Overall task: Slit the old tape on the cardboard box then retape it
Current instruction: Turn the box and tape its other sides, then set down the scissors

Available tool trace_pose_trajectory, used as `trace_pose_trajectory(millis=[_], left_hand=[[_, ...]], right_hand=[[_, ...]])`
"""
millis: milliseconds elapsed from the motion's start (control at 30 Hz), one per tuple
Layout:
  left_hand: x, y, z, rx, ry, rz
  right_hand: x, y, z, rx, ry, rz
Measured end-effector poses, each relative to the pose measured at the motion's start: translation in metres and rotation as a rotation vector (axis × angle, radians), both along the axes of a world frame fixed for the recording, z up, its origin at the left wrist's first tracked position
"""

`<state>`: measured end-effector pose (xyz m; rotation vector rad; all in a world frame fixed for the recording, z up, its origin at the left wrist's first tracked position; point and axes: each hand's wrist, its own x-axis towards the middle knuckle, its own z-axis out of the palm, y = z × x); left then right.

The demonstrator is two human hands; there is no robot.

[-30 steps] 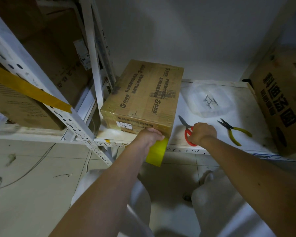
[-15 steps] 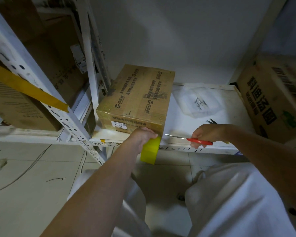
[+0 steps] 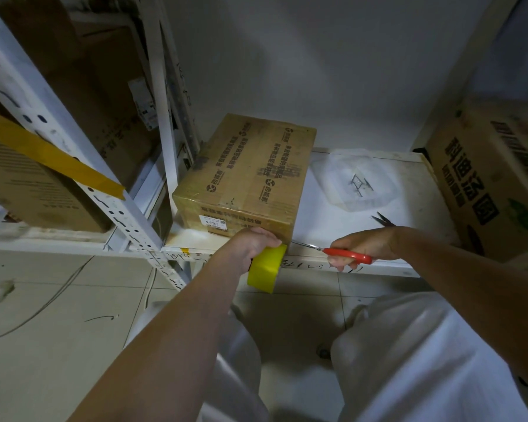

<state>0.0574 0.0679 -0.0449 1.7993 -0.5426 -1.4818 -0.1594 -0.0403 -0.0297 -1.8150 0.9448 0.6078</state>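
Nearest to the camera are the person's two bare forearms and pale trousers above a tiled floor (image 3: pixel 43 345). The left hand (image 3: pixel 250 243) has its grip closed around a yellow tape roll (image 3: pixel 265 268), which hangs just below the front edge of the white shelf (image 3: pixel 317 229), close under the near right corner of the cardboard box (image 3: pixel 247 181). The right hand (image 3: pixel 363 246) grasps the red handles of the scissors (image 3: pixel 346 255); the thin metal blades point to the left and the tip is at the lower right corner of the box, whether touching it I cannot tell. The box stands on the left part of the shelf, its top covered with glossy tape and dark printed text, with a small white label on the near side. Behind the right hand lie the dark tips of pliers (image 3: pixel 383 219), and further back a clear plastic lid (image 3: pixel 357 184). A larger printed carton (image 3: pixel 494 178) stands at the right, and a white metal rack (image 3: pixel 83 166) with more cartons at the left.
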Motion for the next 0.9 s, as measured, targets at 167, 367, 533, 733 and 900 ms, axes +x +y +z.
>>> trace_pose_trajectory(millis=[167, 367, 533, 733, 900], left_hand=[[0.003, -0.002, -0.004, 0.008, 0.014, -0.012], [0.006, -0.003, -0.007, 0.007, 0.045, -0.005], [0.006, -0.002, -0.007, 0.005, 0.069, -0.006], [0.008, -0.002, -0.007, 0.014, 0.06, -0.017], [0.009, -0.001, -0.006, 0.019, 0.041, -0.043]], right_hand=[[0.01, 0.005, -0.004, 0.0, -0.054, 0.011], [0.034, 0.012, -0.003, 0.012, -0.146, -0.023], [0.038, 0.011, -0.004, -0.042, -0.189, -0.032], [0.038, 0.01, -0.012, -0.092, -0.246, -0.11], [0.038, 0.012, -0.013, -0.197, -0.228, -0.139]])
